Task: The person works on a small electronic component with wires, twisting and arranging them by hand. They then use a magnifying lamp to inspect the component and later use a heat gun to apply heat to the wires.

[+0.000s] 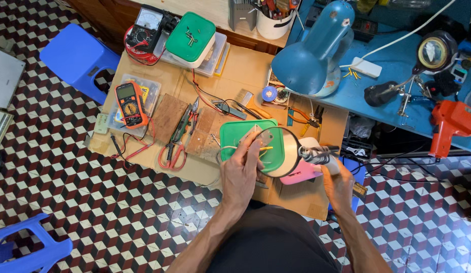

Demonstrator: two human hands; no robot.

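Note:
My left hand (240, 169) pinches a small clear piece with thin yellow wires (260, 141) over a green lid (230, 139) on the cardboard-covered work surface. My right hand (337, 183) grips the handle of a round magnifying glass (278, 151), held upright just right of the small piece. A pink box (302, 173) lies under the magnifier, next to my right hand.
An orange multimeter (129, 103), red-handled pliers (175, 141), an analog meter (144, 28) and a green-lidded box (191, 38) lie on the cardboard (245, 65). A blue desk lamp (311, 55) and red heat gun (448, 124) stand at the right. Blue stools (76, 58) sit on the tiled floor.

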